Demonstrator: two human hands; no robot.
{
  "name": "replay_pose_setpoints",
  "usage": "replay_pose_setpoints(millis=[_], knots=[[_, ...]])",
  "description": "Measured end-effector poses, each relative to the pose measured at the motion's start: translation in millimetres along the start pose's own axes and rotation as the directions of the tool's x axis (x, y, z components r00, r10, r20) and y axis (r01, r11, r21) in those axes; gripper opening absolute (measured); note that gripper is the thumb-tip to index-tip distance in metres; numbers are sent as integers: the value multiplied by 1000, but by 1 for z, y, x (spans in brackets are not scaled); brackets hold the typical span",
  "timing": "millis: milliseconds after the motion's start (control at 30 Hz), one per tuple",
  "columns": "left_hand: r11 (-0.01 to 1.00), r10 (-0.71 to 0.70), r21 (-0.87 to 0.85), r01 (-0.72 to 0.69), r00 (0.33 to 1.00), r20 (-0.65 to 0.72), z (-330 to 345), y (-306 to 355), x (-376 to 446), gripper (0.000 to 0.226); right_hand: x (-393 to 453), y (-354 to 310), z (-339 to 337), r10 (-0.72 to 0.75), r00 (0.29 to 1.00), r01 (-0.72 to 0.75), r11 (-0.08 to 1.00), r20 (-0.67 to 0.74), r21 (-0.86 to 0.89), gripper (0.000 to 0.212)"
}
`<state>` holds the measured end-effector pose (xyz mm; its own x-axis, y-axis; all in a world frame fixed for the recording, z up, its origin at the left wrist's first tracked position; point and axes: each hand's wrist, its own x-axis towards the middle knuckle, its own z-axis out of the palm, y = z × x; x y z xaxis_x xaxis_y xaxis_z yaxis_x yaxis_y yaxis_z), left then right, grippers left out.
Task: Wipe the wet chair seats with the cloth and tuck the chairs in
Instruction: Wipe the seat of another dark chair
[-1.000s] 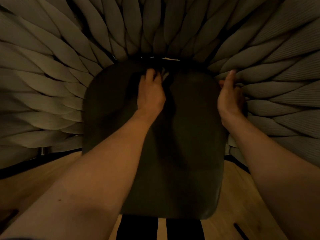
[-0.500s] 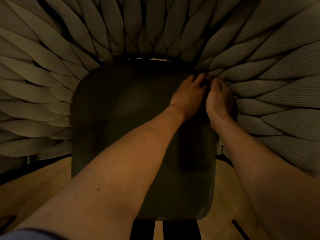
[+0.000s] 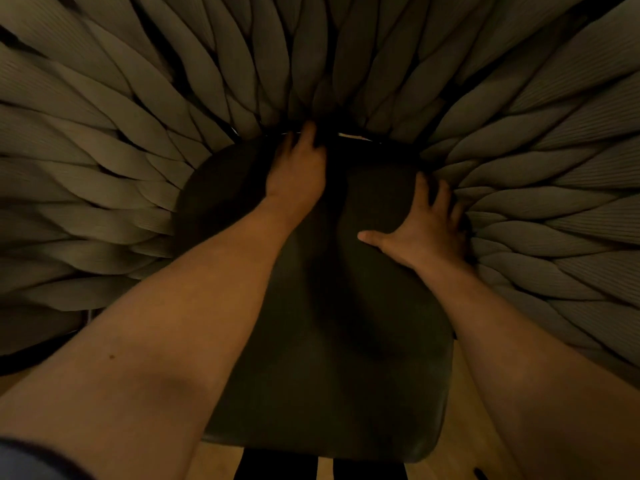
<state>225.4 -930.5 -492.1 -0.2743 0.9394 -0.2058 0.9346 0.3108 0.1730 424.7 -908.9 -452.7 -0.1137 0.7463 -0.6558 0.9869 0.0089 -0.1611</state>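
Observation:
A dark cushioned chair seat point(image 3: 322, 358) fills the middle of the view, wrapped at the back and sides by a thick woven rope backrest point(image 3: 138, 188). My left hand point(image 3: 298, 168) is at the back centre of the seat. Its fingers curl down over a dark cloth point(image 3: 332, 157) that is hard to tell apart from the shadow. My right hand point(image 3: 426, 230) lies flat on the right side of the seat, fingers spread, fingertips against the woven side. It holds nothing.
Light wooden floor point(image 3: 460, 427) shows at the seat's front right and at the left under the weave. Dark chair legs or bars point(image 3: 277, 465) run below the seat's front edge. The light is dim.
My left hand swept from the seat's back right corner to the back centre. My right hand left the side weave and spread flat on the seat.

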Motion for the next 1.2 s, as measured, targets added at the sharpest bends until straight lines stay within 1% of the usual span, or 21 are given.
replay_pose_setpoints(millis=[167, 233, 267, 400, 467, 500, 533, 633, 700, 733, 767, 800, 833, 867, 900, 933, 967, 1033, 1067, 1133, 1200], knots=[[991, -128, -45, 127, 992, -17, -7, -64, -13, 33, 0, 0, 2, 10, 1000, -11, 1000, -8, -16, 137], [990, -118, 69, 121, 992, -44, -11, -86, -22, 32, 0, 0, 3, 12, 1000, -13, 1000, -17, -25, 137], [986, -142, 85, 146, 989, -43, -13, -95, -29, 33, -1, 0, 3, 13, 1000, -14, 1000, -22, -27, 137], [934, -352, 32, 355, 933, -71, -14, -120, -64, 33, -3, 1, 2, 17, 1000, -18, 1000, -19, -16, 135], [898, -438, 39, 439, 898, -31, -21, -128, -82, 31, -9, 1, 2, 11, 999, -11, 1000, -31, 5, 132], [878, -479, 7, 479, 878, 4, -27, -131, -90, 29, -14, 2, 2, 4, 999, -3, 1000, -46, 20, 129], [850, -520, -69, 522, 853, 48, -32, -134, -98, 26, -21, 3, 3, -7, 998, 9, 999, -61, 38, 125], [814, -532, -208, 542, 840, 107, -49, -128, -123, 13, -50, 5, 7, -58, 994, 71, 987, -90, 144, 114], [729, -580, -351, 587, 803, 137, -64, -108, -140, 16, -75, 4, 9, -95, 992, 113, 960, -81, 257, 110], [659, -597, -444, 608, 781, 183, -70, -97, -150, 18, -89, 2, 9, -110, 992, 124, 941, -63, 314, 109], [562, -598, -551, 617, 763, 245, -75, -86, -160, 18, -104, 0, 9, -122, 991, 131, 918, -46, 373, 107], [429, -585, -656, 621, 745, 322, -81, -74, -169, 17, -118, -2, 8, -129, 991, 128, 891, -28, 435, 103], [267, -563, -736, 622, 721, 404, -89, -61, -178, 17, -134, -5, 6, -131, 991, 113, 863, 1, 492, 99], [115, -541, -772, 625, 691, 479, -96, -49, -188, 18, -149, -7, 4, -126, 991, 84, 836, 40, 542, 93], [-7, -508, -783, 622, 672, 539, -101, -38, -197, 21, -163, -8, 1, -117, 989, 43, 805, 87, 591, 85], [-87, -462, -778, 623, 666, 585, -108, -27, -207, 24, -175, -8, -1, -111, 985, -1, 763, 134, 646, 74], [-136, -409, -769, 624, 672, 618, -116, -17, -217, 27, -188, -7, -3, -111, 978, -47, 703, 175, 710, 60], [-155, -286, -770, 619, 718, 635, -133, 4, -235, 30, -213, -5, -7, -130, 963, -127, 554, 237, 823, 33], [-158, -221, -773, 615, 741, 635, -142, 13, -244, 31, -225, -4, -9, -148, 956, -151, 490, 252, 859, 25], [-170, -118, -762, 624, 755, 645, -165, 33, -260, 32, -248, -2, -15, -183, 946, -178, 398, 268, 900, 23], [-189, -42, -732, 655, 739, 672, -185, 49, -274, 34, -272, 1, -20, -203, 947, -166, 360, 250, 918, 24]])
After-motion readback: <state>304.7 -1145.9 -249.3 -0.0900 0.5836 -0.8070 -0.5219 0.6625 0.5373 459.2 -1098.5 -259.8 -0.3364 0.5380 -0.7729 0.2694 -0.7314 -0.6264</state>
